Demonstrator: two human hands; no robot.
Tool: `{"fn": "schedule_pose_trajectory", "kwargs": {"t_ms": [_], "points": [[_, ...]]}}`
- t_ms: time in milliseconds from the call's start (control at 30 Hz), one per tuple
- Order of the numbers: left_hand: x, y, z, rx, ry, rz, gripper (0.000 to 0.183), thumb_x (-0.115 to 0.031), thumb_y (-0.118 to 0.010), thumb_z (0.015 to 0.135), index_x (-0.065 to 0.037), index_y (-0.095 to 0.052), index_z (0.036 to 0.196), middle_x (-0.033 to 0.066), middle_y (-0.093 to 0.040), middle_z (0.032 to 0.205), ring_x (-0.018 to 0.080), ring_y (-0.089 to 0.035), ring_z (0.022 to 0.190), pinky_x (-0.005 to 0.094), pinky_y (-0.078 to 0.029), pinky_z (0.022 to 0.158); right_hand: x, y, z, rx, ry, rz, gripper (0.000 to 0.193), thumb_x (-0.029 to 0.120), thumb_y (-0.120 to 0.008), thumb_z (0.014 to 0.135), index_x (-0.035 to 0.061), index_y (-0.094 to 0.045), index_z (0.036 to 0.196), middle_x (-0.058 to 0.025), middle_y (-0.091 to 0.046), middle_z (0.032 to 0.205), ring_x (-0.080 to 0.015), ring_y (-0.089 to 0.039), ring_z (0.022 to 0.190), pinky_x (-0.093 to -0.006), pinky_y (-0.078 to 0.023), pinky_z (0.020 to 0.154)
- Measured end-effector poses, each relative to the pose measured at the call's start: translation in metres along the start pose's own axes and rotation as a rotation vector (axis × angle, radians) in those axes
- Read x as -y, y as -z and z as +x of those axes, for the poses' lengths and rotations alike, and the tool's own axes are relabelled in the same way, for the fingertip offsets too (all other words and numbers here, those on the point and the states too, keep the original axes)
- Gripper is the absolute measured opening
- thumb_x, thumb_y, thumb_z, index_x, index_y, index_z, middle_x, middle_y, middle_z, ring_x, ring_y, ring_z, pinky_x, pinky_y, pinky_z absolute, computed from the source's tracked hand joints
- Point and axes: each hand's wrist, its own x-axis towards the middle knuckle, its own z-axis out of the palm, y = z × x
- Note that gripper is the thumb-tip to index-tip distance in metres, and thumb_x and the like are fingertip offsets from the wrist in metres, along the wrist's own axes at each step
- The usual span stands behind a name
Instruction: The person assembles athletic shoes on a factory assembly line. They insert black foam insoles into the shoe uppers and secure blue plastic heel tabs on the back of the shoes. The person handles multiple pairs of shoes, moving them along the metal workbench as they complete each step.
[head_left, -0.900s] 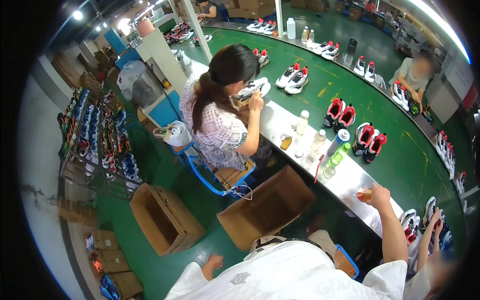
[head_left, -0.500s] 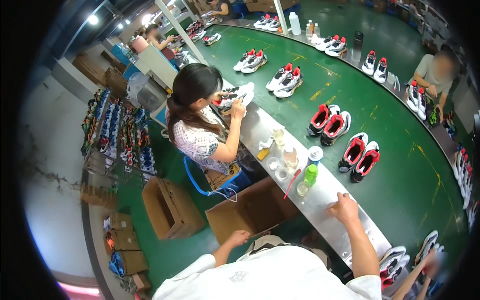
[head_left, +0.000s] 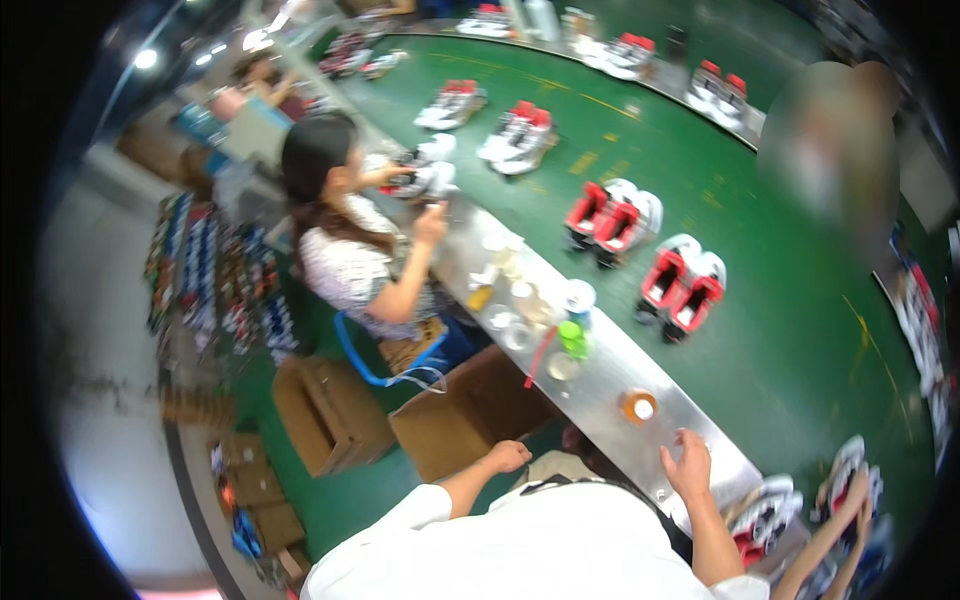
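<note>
My right hand [head_left: 689, 468] hovers over the metal ledge with its thumb apart from its fingers and nothing in it. Just beyond it stands a small amber bottle or jar [head_left: 636, 407] with a white top, not touched by the hand. My left hand [head_left: 511, 456] hangs near the front edge of an open cardboard box [head_left: 440, 430], its fingers curled in; I see nothing in them. Further left on the ledge are a green bottle [head_left: 573, 340], a red slim stick-like tool [head_left: 541, 357], a white-topped jar [head_left: 579, 295] and clear cups [head_left: 516, 336].
Pairs of white, black and red sneakers [head_left: 682, 287] stand on the green table [head_left: 780, 330]. A co-worker [head_left: 350, 240] at the left holds a shoe [head_left: 430, 165]. Another person's forearms [head_left: 825, 545] reach toward shoes at the lower right. The metal ledge [head_left: 600, 435] runs before me.
My right hand has drawn back and opened, and the amber bottle now shows on the ledge. The whole view has shifted and blurred. My left hand has stayed low by the box.
</note>
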Motion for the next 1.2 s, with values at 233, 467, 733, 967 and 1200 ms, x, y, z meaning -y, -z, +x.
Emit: {"fn": "schedule_pose_trajectory", "kwargs": {"t_ms": [233, 467, 733, 967, 1200], "points": [[0.004, -0.019, 0.061, 0.254, 0.058, -0.161, 0.038, -0.033, -0.065, 0.101, 0.0, -0.08, 0.111, 0.0176, -0.08, 0.101, 0.0281, -0.075, 0.086, 0.0403, -0.059, 0.081, -0.092, -0.081, -0.168, 0.597, -0.624, -0.085, 0.061, 0.057, -0.066, 0.095, -0.0017, -0.079, 0.104, -0.0244, -0.078, 0.107, -0.044, -0.075, 0.105, -0.052, -0.059, 0.088], [-0.001, -0.008, 0.082, 0.393, -0.197, 0.276, 0.034, -0.028, -0.06, 0.101, -0.001, -0.081, 0.107, 0.0204, -0.079, 0.098, 0.0317, -0.076, 0.089, 0.0405, -0.06, 0.082, -0.095, -0.165, -0.27, 0.3, -0.714, 0.033, 0.071, 0.073, -0.055, 0.099, 0.006, -0.077, 0.112, -0.0238, -0.077, 0.113, -0.0459, -0.073, 0.108, -0.0539, -0.059, 0.09], [-0.012, -0.012, 0.074, 0.275, -0.226, 0.205, 0.032, -0.026, -0.062, 0.101, -0.002, -0.082, 0.109, 0.0193, -0.08, 0.103, 0.0312, -0.076, 0.094, 0.0374, -0.058, 0.087, -0.141, -0.16, -0.264, 0.56, -0.469, 0.373, 0.03, 0.03, -0.071, 0.097, 0.0071, -0.075, 0.116, -0.0213, -0.077, 0.107, -0.0363, -0.072, 0.099, -0.0484, -0.057, 0.084], [-0.049, -0.072, 0.021, 0.148, 0.007, 0.035, 0.035, -0.029, -0.062, 0.102, 0.003, -0.078, 0.102, 0.0188, -0.078, 0.093, 0.0277, -0.073, 0.078, 0.0428, -0.058, 0.073, -0.248, -0.145, -0.287, 0.79, -0.357, 0.692, 0.031, 0.027, -0.071, 0.095, 0.0047, -0.075, 0.116, -0.0121, -0.075, 0.097, -0.0217, -0.063, 0.083, -0.0413, -0.055, 0.073], [-0.05, -0.203, -0.007, 0.186, 0.191, 0.088, 0.04, -0.036, -0.063, 0.098, -0.001, -0.079, 0.107, 0.0244, -0.078, 0.111, 0.0387, -0.077, 0.101, 0.0469, -0.061, 0.089, -0.331, -0.115, -0.349, 0.985, -0.597, 0.813, 0.05, 0.046, -0.07, 0.096, 0.0045, -0.078, 0.123, -0.0135, -0.079, 0.11, -0.0199, -0.065, 0.096, -0.0396, -0.056, 0.086]]}}
